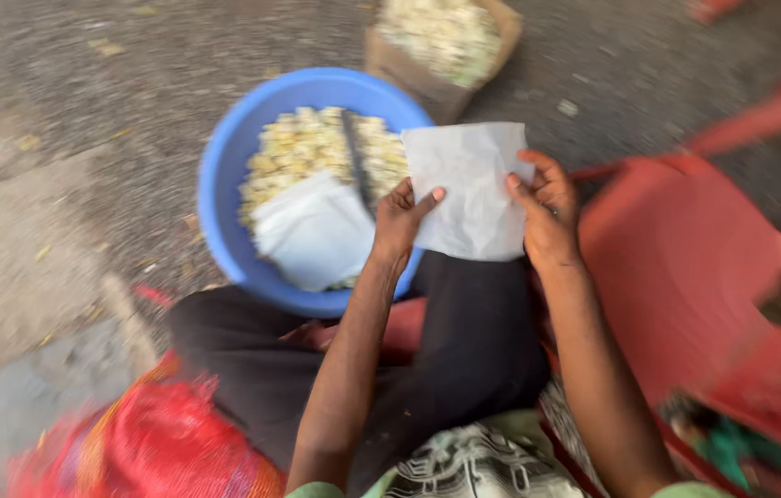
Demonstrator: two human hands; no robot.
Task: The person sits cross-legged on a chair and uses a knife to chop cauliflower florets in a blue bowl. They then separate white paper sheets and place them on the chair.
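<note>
Both hands hold 1 white paper sheet just above the near right rim of the blue tub: the left hand pinches its left edge, the right hand grips its right edge. To open it cleanly, I judge the thumbs should stay near the top edge, pulling evenly. More folded white paper lies on the pale flowers in the tub.

White paper sheet between left hand and right hand, above blue basin of pale flowers.
</note>
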